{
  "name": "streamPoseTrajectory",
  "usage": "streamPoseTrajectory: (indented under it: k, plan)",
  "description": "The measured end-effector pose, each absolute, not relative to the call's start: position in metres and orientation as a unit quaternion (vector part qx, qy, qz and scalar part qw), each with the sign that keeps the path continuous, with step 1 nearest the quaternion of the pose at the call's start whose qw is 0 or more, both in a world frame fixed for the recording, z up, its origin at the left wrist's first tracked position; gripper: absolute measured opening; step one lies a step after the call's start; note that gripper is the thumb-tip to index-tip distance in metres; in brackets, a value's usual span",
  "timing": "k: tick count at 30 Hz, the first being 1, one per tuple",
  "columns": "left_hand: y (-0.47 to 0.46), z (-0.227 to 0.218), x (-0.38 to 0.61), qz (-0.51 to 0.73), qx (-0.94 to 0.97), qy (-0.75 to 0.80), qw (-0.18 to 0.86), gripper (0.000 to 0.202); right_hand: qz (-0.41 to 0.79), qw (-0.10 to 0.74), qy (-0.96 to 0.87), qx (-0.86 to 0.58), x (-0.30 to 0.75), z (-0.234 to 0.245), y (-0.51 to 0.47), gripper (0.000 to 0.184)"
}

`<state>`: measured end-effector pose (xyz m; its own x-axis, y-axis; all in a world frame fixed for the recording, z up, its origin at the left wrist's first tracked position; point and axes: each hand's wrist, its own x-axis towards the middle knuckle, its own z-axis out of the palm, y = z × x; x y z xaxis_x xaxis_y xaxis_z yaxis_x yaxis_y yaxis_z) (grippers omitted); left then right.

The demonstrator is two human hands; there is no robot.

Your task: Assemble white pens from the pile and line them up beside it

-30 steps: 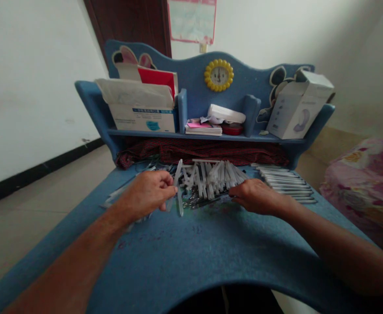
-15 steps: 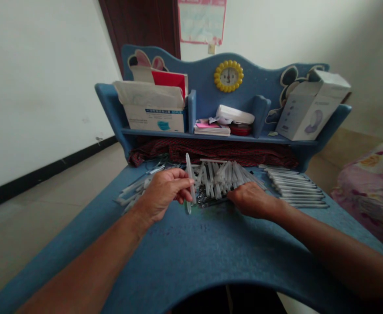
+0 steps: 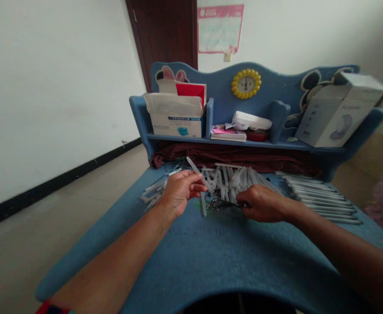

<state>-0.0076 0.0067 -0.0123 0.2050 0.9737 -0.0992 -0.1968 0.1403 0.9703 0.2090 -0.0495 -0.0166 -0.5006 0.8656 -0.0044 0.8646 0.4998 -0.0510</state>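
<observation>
My left hand (image 3: 185,192) pinches a translucent white pen barrel (image 3: 198,173), which slants with its lower end toward my right hand. Another pale strip-like piece (image 3: 203,206) shows just below those fingers; whether it is held or lies on the table I cannot tell. Closed around the end of a thin dark pen refill (image 3: 228,202), my right hand (image 3: 260,203) is to the right, and the refill points left toward the barrel. Behind both hands lies a heap of translucent pen parts (image 3: 234,181), with small dark and metallic pieces (image 3: 216,203) in front.
Pens in a row (image 3: 322,196) lie at the right. More pale pen parts (image 3: 154,192) lie beyond my left wrist. A checked cloth (image 3: 237,157) runs under the shelf, which bears a mask box (image 3: 175,124), a yellow clock (image 3: 246,83) and a white carton (image 3: 335,113).
The view has swung to the left. The barrel in my left hand has tilted from nearly upright to slanting. In my right hand the dark refill now shows clearly, pointing at the barrel.
</observation>
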Motion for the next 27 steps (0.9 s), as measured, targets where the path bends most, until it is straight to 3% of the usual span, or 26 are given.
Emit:
streamPoseTrajectory:
  k: [6, 27]
  plan:
    - [0.009, -0.015, -0.008, 0.511, 0.438, 0.416, 0.612, 0.006, 0.121, 0.093, -0.836, -0.528, 0.205, -0.017, -0.044, 0.011]
    - [0.014, -0.017, -0.012, 0.556, 0.441, 0.408, 0.575, 0.006, 0.107, 0.094, -0.836, -0.53, 0.197, -0.013, -0.038, 0.014]
